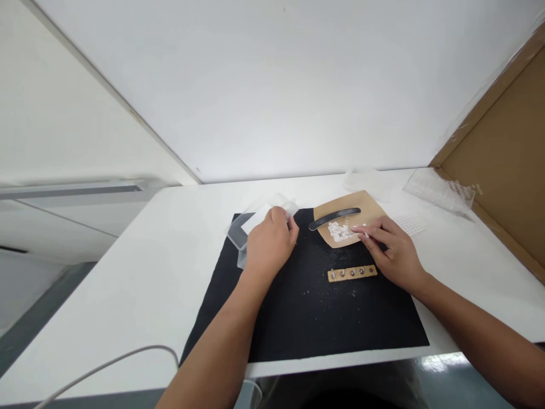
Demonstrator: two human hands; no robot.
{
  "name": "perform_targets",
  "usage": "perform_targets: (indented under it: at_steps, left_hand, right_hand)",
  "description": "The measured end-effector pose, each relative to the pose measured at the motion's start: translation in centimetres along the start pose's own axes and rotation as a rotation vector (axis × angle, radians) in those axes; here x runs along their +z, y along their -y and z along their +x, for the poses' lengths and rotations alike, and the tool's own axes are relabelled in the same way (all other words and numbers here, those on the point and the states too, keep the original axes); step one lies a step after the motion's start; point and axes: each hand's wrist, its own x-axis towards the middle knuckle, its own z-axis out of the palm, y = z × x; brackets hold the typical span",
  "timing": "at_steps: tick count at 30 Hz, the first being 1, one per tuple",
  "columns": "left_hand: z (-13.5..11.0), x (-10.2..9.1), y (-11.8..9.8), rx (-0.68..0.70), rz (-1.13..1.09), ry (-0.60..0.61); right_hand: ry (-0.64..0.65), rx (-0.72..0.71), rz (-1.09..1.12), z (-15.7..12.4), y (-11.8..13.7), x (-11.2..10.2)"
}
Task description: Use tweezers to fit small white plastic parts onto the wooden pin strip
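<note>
Left hand [273,234] curls at clear plastic box [238,231]; right hand [361,232] narrow at small white pieces [339,231]; grips unclear. Right's eight o'clock: one tan strip [357,273], four studs [352,272].

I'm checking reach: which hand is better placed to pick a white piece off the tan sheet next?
Probably the right hand: its fingertips are right by the white pieces on the tan sheet, while the left hand is farther away, at the clear plastic case.
</note>
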Motion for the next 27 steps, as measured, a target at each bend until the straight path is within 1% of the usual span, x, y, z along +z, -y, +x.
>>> perform_targets:
  at_steps: [2,7,11,14,16,18,21,25,27]
  left_hand:
    - [0.1,-0.4,0.3,-0.053,0.011,-0.041]
    - [0.1,-1.3,1.1,-0.035,0.028,-0.054]
    - [0.1,-1.9,1.6,-0.048,0.023,-0.066]
    - [0.4,-2.4,2.2,-0.092,-0.01,-0.079]
    - [0.7,-2.6,2.7,-0.149,-0.04,-0.074]
    - [1.1,-2.7,3.4,-0.208,-0.071,-0.054]
    - [1.5,-2.8,4.1,-0.248,-0.097,-0.048]
    - [1.6,-2.6,4.3,-0.245,-0.121,-0.074]
    - [1.5,-2.3,4.3,-0.223,-0.122,-0.111]
  right_hand:
    - [0.003,0.008,0.0,0.0,0.0,0.0]
    - [0.008,0.011,-0.002,-0.1,0.0,0.2]
    - [0.011,0.016,0.008,-0.1,0.0,0.2]
    - [0.019,0.017,0.011,-0.1,0.0,0.1]
    - [0.029,0.009,0.008,-0.2,-0.1,0.1]
    - [0.033,-0.005,0.005,-0.2,-0.2,0.2]
    - [0.008,0.002,-0.001,-0.2,-0.3,0.2]
    - [-0.034,0.034,0.015,-0.1,-0.2,0.2]
    - [-0.034,0.044,0.03,0.0,0.0,0.2]
